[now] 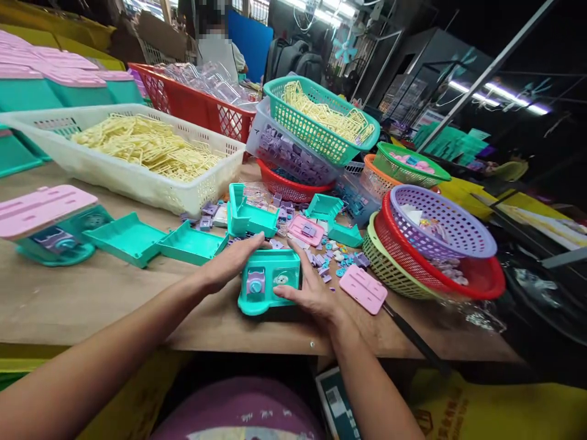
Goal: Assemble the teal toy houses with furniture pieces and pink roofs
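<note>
A teal toy housing [268,281] with a purple knob and a small round sticker stands on the wooden table [92,299] near its front edge. My left hand [233,260] rests against its left top corner, fingers curled over the rim. My right hand [312,293] presses on its right side, thumb laid across the front face. Both hands grip the housing between them. A loose pink lid [363,288] lies just right of my right hand. Small purple and pink parts [328,260] are scattered behind the housing.
Teal shells [158,241] lie to the left, beside an assembled toy with a pink top [50,223]. A white crate of yellow parts [137,153], a red crate [197,104], stacked baskets [431,244] and a teal basket [321,119] crowd the back and right. A person stands far behind.
</note>
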A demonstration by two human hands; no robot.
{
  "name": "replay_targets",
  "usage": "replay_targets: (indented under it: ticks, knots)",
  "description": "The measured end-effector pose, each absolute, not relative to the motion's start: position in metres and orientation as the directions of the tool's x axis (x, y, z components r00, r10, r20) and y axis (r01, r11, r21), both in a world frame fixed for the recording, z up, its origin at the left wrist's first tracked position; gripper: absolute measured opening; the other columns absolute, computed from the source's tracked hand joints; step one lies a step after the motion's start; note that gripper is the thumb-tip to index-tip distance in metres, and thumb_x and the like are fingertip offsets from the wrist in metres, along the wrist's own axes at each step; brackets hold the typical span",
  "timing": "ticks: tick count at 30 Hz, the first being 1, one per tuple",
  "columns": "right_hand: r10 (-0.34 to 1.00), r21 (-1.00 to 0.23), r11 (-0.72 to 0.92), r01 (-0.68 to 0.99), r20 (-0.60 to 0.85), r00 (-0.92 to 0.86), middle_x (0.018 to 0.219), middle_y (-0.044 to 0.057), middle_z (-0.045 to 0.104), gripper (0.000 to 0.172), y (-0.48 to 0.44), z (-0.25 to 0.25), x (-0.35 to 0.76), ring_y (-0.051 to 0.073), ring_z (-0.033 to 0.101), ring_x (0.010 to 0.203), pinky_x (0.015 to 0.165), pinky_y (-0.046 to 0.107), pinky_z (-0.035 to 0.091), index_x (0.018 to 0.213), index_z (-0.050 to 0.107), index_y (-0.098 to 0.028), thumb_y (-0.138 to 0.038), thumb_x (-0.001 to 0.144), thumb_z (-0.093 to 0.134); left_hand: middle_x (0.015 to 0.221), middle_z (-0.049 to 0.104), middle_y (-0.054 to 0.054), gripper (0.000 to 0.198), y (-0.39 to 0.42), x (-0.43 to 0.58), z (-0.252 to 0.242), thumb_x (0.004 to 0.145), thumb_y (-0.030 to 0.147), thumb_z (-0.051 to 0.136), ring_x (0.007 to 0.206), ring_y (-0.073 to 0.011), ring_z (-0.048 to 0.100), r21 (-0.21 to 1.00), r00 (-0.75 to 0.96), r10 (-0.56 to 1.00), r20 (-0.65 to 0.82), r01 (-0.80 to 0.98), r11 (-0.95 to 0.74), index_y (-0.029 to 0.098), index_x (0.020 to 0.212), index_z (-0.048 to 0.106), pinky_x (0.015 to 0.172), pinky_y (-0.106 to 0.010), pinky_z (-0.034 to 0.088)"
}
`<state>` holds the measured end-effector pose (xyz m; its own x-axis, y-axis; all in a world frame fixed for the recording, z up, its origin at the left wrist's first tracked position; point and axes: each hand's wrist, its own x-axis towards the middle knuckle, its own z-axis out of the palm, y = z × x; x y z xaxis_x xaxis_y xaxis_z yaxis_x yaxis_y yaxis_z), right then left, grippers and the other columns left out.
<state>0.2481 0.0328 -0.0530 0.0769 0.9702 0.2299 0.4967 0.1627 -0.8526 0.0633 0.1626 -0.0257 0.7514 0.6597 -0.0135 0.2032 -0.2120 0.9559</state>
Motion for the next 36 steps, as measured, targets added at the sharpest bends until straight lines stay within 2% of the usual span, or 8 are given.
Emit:
replay_targets:
  ticks: [4, 8, 14, 20, 25, 29, 32, 36]
  knots:
    - [0.986, -0.828, 0.113, 0.549, 0.162, 0.041, 0.153, 0.01, 0.04, 0.097, 0.026, -0.046, 0.246, 0.026, 0.041, 0.14, 0.114, 0.046, 0.037, 0.153, 0.023, -0.029, -0.05, 0.076, 0.077, 0.142, 0.054, -0.012, 0.08, 0.158, 0.052, -0.008, 0.073, 0.063, 0.068, 0.125, -0.0309, 0.055, 0.813, 0.858, 0.51, -0.056, 0.336, -0.476, 0.02, 0.139, 0.05, 0.1, -0.041, 0.05]
    - [0.975, -0.77, 0.123, 0.626, 0.21, 0.068, 0.153, 0.012, 0.039, 0.097, 0.018, -0.044, 0.237, 0.026, 0.04, 0.141, 0.114, 0.045, 0.036, 0.154, 0.023, -0.025, -0.044, 0.076, 0.078, 0.143, 0.052, -0.018, 0.087, 0.147, 0.051, -0.005, 0.069, 0.057, 0.07, 0.128, -0.0357, 0.051, 0.674, 0.844, 0.536, -0.023, 0.409, -0.615, 0.013, 0.141, 0.046, 0.106, -0.048, 0.044]
    - [0.976, -0.769, 0.143, 0.623, 0.214, 0.04, 0.157, 0.014, 0.033, 0.105, 0.012, -0.047, 0.234, 0.027, 0.033, 0.145, 0.118, 0.045, 0.031, 0.156, 0.016, -0.022, -0.042, 0.075, 0.079, 0.142, 0.052, -0.017, 0.08, 0.134, 0.051, -0.009, 0.073, 0.055, 0.066, 0.128, -0.0351, 0.051, 0.644, 0.845, 0.532, 0.046, 0.382, -0.663, 0.013, 0.138, 0.047, 0.107, -0.048, 0.041]
    - [0.981, -0.795, 0.187, 0.577, 0.177, -0.074, 0.159, 0.012, 0.028, 0.121, 0.015, -0.052, 0.25, 0.029, 0.027, 0.147, 0.12, 0.044, 0.028, 0.157, 0.008, -0.027, -0.05, 0.066, 0.085, 0.144, 0.05, -0.016, 0.089, 0.14, 0.051, -0.005, 0.07, 0.061, 0.066, 0.13, -0.033, 0.049, 0.653, 0.835, 0.549, -0.038, 0.436, -0.619, 0.013, 0.142, 0.043, 0.107, -0.042, 0.042]
    - [0.966, -0.747, 0.249, 0.616, 0.232, -0.109, 0.158, 0.01, 0.03, 0.114, 0.018, -0.056, 0.245, 0.028, 0.028, 0.146, 0.12, 0.044, 0.026, 0.156, 0.012, -0.029, -0.048, 0.069, 0.083, 0.147, 0.045, -0.019, 0.096, 0.14, 0.056, 0.002, 0.07, 0.058, 0.07, 0.135, -0.0356, 0.043, 0.382, 0.885, 0.458, -0.081, 0.452, -0.806, 0.012, 0.147, 0.034, 0.111, -0.045, 0.037]
    - [0.935, -0.654, 0.334, 0.679, 0.321, -0.151, 0.155, 0.01, 0.034, 0.11, 0.022, -0.06, 0.245, 0.026, 0.032, 0.144, 0.12, 0.043, 0.026, 0.156, 0.014, -0.029, -0.047, 0.071, 0.082, 0.138, 0.052, -0.021, 0.081, 0.129, 0.063, 0.006, 0.071, 0.046, 0.074, 0.122, -0.0395, 0.052, 0.139, 0.885, 0.456, -0.089, 0.465, -0.874, 0.007, 0.136, 0.044, 0.104, -0.049, 0.041]
    - [0.93, -0.612, 0.363, 0.703, 0.284, -0.233, 0.156, 0.011, 0.033, 0.111, 0.024, -0.056, 0.255, 0.027, 0.032, 0.144, 0.12, 0.046, 0.027, 0.156, 0.011, -0.029, -0.049, 0.072, 0.081, 0.131, 0.056, -0.02, 0.075, 0.123, 0.067, 0.007, 0.072, 0.047, 0.073, 0.112, -0.0375, 0.057, 0.056, 0.888, 0.454, -0.069, 0.458, -0.887, 0.007, 0.131, 0.047, 0.097, -0.046, 0.045]
    - [0.937, -0.578, 0.343, 0.74, 0.16, -0.31, 0.157, 0.011, 0.032, 0.097, 0.025, -0.045, 0.267, 0.03, 0.032, 0.145, 0.118, 0.051, 0.029, 0.156, 0.014, -0.028, -0.052, 0.082, 0.07, 0.133, 0.054, -0.022, 0.082, 0.118, 0.071, 0.008, 0.068, 0.051, 0.075, 0.116, -0.039, 0.052, -0.015, 0.877, 0.474, -0.073, 0.474, -0.88, 0.007, 0.131, 0.045, 0.092, -0.046, 0.048]
